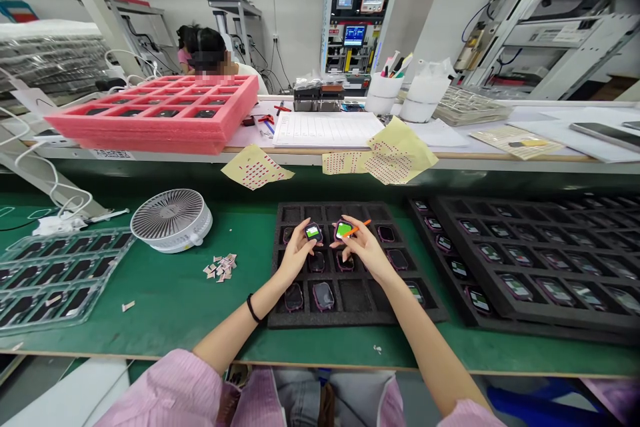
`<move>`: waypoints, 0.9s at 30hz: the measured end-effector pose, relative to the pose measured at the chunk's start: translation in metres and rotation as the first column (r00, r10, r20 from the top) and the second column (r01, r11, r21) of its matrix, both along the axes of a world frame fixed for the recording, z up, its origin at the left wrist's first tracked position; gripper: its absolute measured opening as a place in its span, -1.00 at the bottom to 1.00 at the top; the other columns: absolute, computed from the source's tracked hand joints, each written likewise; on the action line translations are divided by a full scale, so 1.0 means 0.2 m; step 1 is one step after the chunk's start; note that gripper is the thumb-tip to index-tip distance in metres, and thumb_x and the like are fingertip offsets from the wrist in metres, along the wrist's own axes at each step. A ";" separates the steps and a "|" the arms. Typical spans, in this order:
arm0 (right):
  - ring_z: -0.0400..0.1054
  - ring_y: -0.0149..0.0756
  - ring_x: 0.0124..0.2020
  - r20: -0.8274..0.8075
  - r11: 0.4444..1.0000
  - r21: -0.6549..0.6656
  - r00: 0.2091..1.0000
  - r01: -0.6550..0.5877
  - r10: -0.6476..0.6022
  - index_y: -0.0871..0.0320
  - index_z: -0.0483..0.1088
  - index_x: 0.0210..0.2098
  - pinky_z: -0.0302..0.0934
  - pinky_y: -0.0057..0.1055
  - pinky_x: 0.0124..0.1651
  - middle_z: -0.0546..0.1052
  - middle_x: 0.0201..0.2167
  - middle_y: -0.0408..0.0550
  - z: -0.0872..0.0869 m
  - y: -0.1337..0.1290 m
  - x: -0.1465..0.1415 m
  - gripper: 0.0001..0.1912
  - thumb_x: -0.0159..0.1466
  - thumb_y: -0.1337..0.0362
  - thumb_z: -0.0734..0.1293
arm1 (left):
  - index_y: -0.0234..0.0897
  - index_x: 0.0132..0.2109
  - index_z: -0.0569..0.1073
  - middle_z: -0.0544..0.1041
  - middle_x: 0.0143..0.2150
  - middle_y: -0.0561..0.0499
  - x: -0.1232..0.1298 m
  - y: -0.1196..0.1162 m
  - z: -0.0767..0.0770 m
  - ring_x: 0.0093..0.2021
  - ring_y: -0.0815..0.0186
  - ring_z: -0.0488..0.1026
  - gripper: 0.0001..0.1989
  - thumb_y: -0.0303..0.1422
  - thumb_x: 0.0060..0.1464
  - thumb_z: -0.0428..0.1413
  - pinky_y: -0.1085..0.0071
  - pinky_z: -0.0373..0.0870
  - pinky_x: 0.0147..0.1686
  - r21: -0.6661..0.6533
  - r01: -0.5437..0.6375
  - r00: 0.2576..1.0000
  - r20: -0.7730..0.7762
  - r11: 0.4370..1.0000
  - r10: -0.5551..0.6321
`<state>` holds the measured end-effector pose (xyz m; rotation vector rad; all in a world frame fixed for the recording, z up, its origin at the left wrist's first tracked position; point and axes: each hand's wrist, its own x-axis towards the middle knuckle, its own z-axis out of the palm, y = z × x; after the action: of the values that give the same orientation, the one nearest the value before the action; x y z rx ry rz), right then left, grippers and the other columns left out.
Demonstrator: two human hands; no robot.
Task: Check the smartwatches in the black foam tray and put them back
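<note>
Above the black foam tray (pixel 356 301) my left hand (pixel 294 255) grips a small smartwatch (pixel 313 233) whose screen shows green and white. Just to its right, my right hand (pixel 369 255) holds a second smartwatch (pixel 343 229), also lit green, along with an orange stick-like tool (pixel 361 225), perhaps a pen. Both screens face up towards me. Several more watches with dark screens lie in the tray's pockets, among them one at the front (pixel 323 295). Some pockets are partly hidden under my hands.
Stacked black foam trays (pixel 493 307) with more watches stand at right. On the left are a white fan (pixel 171 220), small tabs in a pile (pixel 221 267) and a clear plastic tray (pixel 93 283). A shelf above bears a pink foam tray (pixel 150 130); a person sits behind it.
</note>
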<state>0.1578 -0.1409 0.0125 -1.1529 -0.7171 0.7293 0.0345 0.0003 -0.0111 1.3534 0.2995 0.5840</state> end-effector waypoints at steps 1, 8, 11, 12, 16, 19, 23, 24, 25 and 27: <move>0.47 -0.26 -0.32 -0.015 1.000 0.004 1.000 -0.008 0.008 -0.05 0.22 0.10 0.34 -0.42 -0.53 0.38 0.01 0.04 0.01 0.00 0.00 -0.47 0.16 0.19 0.39 | -0.19 0.20 0.24 0.42 0.02 -0.12 0.00 0.00 0.00 -0.27 0.35 0.47 -0.42 -0.36 0.02 0.13 0.53 0.29 -0.44 0.001 -0.003 1.000 -0.002 1.000 0.003; 0.47 -0.23 -0.29 -0.076 0.999 0.037 0.997 -0.011 0.014 -0.07 0.26 0.11 0.35 -0.35 -0.45 0.39 0.03 0.04 0.02 -0.01 0.00 -0.57 0.25 0.16 0.28 | -0.19 0.20 0.24 0.42 0.02 -0.12 0.00 0.00 0.00 -0.27 0.35 0.47 -0.43 -0.36 0.02 0.13 0.53 0.30 -0.44 0.008 -0.011 1.000 -0.005 1.000 0.011; 0.48 -0.22 -0.30 -0.067 0.999 0.042 0.998 0.004 -0.001 -0.06 0.27 0.11 0.34 -0.36 -0.47 0.42 -0.02 0.03 0.01 -0.01 0.00 -0.57 0.24 0.17 0.29 | -0.20 0.20 0.24 0.43 0.02 -0.12 0.00 0.00 0.01 -0.27 0.35 0.47 -0.43 -0.37 0.02 0.13 0.53 0.30 -0.44 0.011 -0.013 1.000 -0.007 1.000 0.013; 0.48 -0.22 -0.30 -0.059 0.999 0.041 0.998 0.009 -0.006 -0.07 0.27 0.11 0.34 -0.36 -0.47 0.41 -0.02 0.03 0.01 -0.01 0.00 -0.56 0.23 0.18 0.31 | -0.20 0.20 0.24 0.43 0.02 -0.12 0.00 0.00 0.01 -0.28 0.36 0.47 -0.43 -0.37 0.02 0.13 0.53 0.30 -0.43 0.013 -0.013 1.000 -0.008 1.000 0.013; 0.48 -0.18 -0.27 -0.022 0.999 0.034 1.000 0.006 -0.006 -0.08 0.23 0.14 0.34 -0.37 -0.47 0.39 -0.02 0.04 0.02 -0.01 -0.01 -0.46 0.18 0.22 0.37 | -0.19 0.21 0.24 0.44 -0.01 -0.11 0.00 -0.01 0.01 -0.28 0.36 0.46 -0.43 -0.37 0.02 0.12 0.52 0.30 -0.43 0.016 -0.013 1.000 -0.008 1.000 0.013; 0.48 -0.18 -0.27 -0.014 0.999 0.033 1.000 -0.002 0.002 -0.07 0.23 0.14 0.34 -0.37 -0.47 0.39 -0.02 0.04 0.02 0.00 -0.01 -0.46 0.18 0.22 0.37 | -0.19 0.21 0.24 0.43 0.00 -0.11 0.00 -0.01 0.02 -0.29 0.36 0.46 -0.43 -0.37 0.02 0.12 0.52 0.30 -0.43 0.021 -0.014 1.000 -0.013 1.000 0.014; 0.48 -0.22 -0.31 -0.038 0.999 0.042 0.999 0.011 -0.009 -0.06 0.25 0.13 0.34 -0.37 -0.47 0.40 -0.03 0.03 0.02 -0.01 0.00 -0.50 0.19 0.17 0.34 | -0.20 0.20 0.24 0.43 0.01 -0.12 -0.01 -0.01 0.02 -0.30 0.38 0.46 -0.44 -0.37 0.03 0.12 0.52 0.30 -0.42 0.022 -0.015 1.000 -0.021 1.000 0.015; 0.48 -0.23 -0.33 -0.039 0.999 0.040 0.999 0.019 -0.018 -0.06 0.25 0.12 0.32 -0.38 -0.48 0.41 -0.04 0.03 0.02 -0.01 0.00 -0.50 0.19 0.17 0.35 | -0.20 0.20 0.24 0.43 0.01 -0.11 -0.01 -0.01 0.02 -0.30 0.38 0.46 -0.44 -0.36 0.03 0.12 0.52 0.30 -0.42 0.022 -0.014 1.000 -0.020 1.000 0.015; 0.47 -0.25 -0.35 -0.034 0.999 0.036 0.999 0.031 -0.029 -0.05 0.26 0.12 0.31 -0.40 -0.50 0.42 -0.05 0.03 0.02 -0.01 0.00 -0.48 0.18 0.17 0.36 | -0.20 0.20 0.24 0.43 0.00 -0.11 -0.01 -0.01 0.02 -0.30 0.37 0.46 -0.44 -0.36 0.02 0.12 0.52 0.30 -0.42 0.022 -0.014 1.000 -0.018 1.000 0.014; 0.46 -0.28 -0.40 -0.012 0.998 0.026 0.998 0.063 -0.062 -0.03 0.26 0.12 0.25 -0.45 -0.56 0.43 -0.10 0.02 0.02 0.00 0.00 -0.44 0.14 0.18 0.39 | -0.20 0.20 0.24 0.43 -0.02 -0.10 -0.01 -0.01 0.03 -0.29 0.37 0.47 -0.43 -0.35 0.02 0.12 0.52 0.29 -0.43 0.022 -0.011 1.000 -0.016 1.000 0.011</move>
<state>0.1580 -0.1418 0.0166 -1.1413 -0.6767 0.6711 0.0333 -0.0015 -0.0059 1.3785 0.3145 0.5870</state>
